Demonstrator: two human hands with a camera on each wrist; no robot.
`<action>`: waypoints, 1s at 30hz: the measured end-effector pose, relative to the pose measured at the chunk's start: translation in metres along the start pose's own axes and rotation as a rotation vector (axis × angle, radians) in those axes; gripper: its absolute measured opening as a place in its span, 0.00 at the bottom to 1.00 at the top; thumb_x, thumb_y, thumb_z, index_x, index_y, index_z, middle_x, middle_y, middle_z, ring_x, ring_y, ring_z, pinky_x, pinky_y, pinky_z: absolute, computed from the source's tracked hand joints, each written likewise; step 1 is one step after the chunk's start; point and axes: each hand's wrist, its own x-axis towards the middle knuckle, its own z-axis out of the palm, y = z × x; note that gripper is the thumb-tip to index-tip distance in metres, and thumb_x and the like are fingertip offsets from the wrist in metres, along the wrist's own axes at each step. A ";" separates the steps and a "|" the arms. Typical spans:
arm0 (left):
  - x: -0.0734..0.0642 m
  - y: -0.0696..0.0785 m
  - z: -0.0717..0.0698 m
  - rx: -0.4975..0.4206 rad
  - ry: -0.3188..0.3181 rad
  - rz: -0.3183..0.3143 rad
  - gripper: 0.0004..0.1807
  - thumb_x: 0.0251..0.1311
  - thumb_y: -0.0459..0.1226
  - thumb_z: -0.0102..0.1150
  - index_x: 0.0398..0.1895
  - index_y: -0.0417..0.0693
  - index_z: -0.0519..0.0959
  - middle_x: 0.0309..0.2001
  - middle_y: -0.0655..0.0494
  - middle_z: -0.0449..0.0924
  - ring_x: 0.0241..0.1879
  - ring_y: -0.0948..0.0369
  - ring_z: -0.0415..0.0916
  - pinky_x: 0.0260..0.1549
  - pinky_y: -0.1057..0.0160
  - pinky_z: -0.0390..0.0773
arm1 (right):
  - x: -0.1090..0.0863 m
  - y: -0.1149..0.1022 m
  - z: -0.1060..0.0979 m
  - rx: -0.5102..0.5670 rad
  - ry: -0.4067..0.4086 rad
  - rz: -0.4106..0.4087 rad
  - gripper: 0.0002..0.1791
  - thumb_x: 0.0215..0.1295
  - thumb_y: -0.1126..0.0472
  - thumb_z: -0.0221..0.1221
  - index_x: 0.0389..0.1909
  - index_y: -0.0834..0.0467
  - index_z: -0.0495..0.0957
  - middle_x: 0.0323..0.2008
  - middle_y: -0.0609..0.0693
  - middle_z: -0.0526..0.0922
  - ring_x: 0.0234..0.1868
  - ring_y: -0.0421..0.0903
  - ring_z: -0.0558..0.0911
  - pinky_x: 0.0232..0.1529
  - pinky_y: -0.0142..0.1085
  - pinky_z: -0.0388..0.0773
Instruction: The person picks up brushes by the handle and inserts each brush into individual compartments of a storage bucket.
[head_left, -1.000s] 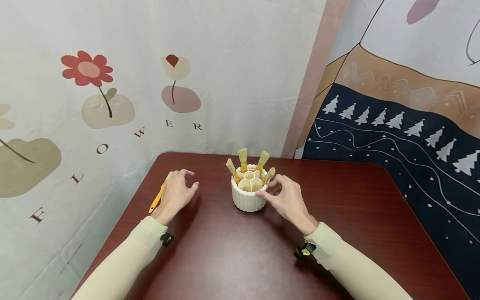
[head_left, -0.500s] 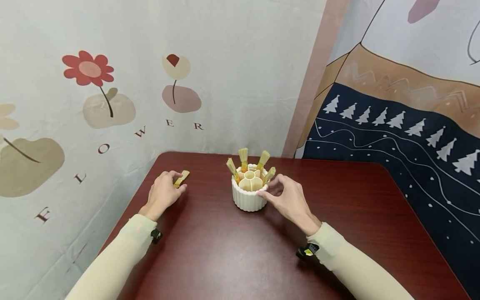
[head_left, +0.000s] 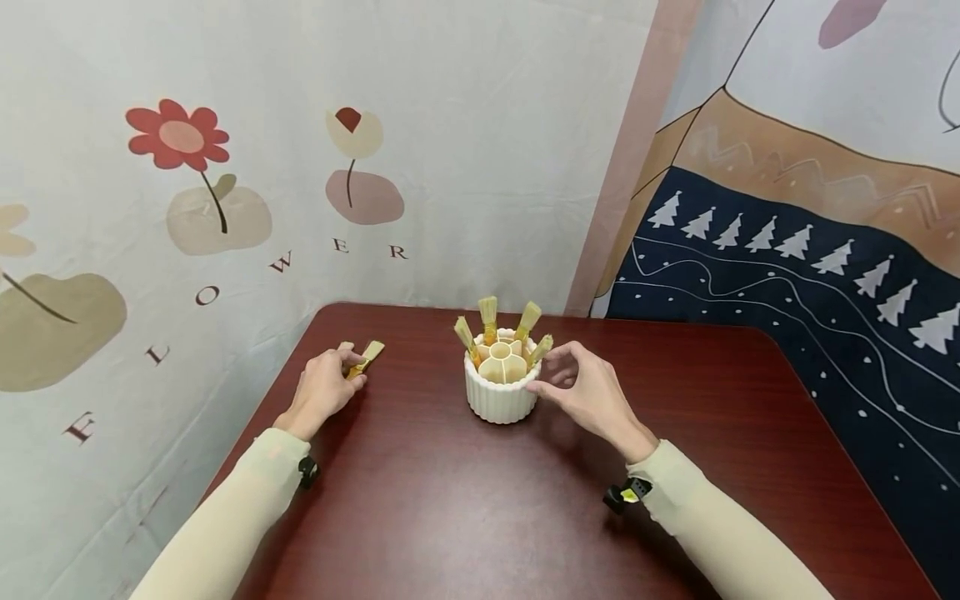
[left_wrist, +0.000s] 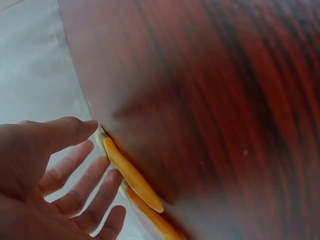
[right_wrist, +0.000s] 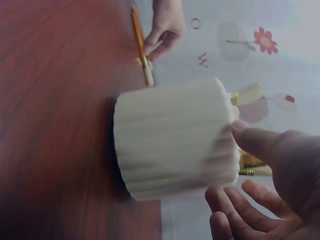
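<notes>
A white fluted pot point(head_left: 501, 402) with a divided insert stands upright on the table, several paintbrushes point(head_left: 487, 319) leaning in it with bristles up. My right hand point(head_left: 596, 400) is at its right side; in the right wrist view the thumb tip is right at the rim and the other fingers point(right_wrist: 235, 210) are spread away from the wall. My left hand point(head_left: 322, 390) pinches a loose paintbrush point(head_left: 372, 353) near its bristle end. In the left wrist view its yellow handle point(left_wrist: 134, 175) slants away from the fingertips, next to a second paintbrush point(left_wrist: 152, 216).
The dark red wooden table point(head_left: 465, 508) has its left edge close beside my left hand. A pale flower-printed cloth point(head_left: 480, 167) hangs behind it, and a dark blue cloth point(head_left: 795, 300) with white trees hangs at the right.
My left hand first moved left and back off the paintbrush, uncovering its bristles; the brush has since shifted slightly right. My right hand has drawn a little right from the pot.
</notes>
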 end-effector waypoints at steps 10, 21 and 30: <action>0.002 0.003 0.005 -0.075 -0.039 0.069 0.16 0.74 0.32 0.78 0.62 0.41 0.92 0.53 0.38 0.96 0.55 0.42 0.92 0.60 0.39 0.87 | 0.010 0.011 -0.006 0.010 -0.059 -0.012 0.35 0.66 0.49 0.87 0.69 0.55 0.83 0.64 0.59 0.91 0.54 0.54 0.96 0.54 0.51 0.96; 0.004 0.008 0.011 -0.129 -0.056 0.158 0.15 0.70 0.30 0.80 0.58 0.42 0.93 0.49 0.43 0.98 0.52 0.46 0.95 0.55 0.47 0.90 | 0.032 0.025 -0.010 0.129 -0.208 -0.107 0.42 0.72 0.56 0.83 0.83 0.53 0.78 0.73 0.59 0.86 0.63 0.58 0.93 0.66 0.56 0.93; 0.007 0.011 0.012 -0.131 -0.049 0.173 0.16 0.69 0.31 0.81 0.58 0.41 0.93 0.49 0.44 0.98 0.49 0.49 0.95 0.52 0.52 0.89 | 0.043 0.032 -0.010 0.172 -0.310 -0.104 0.39 0.76 0.58 0.79 0.84 0.58 0.77 0.75 0.58 0.87 0.66 0.57 0.93 0.67 0.46 0.93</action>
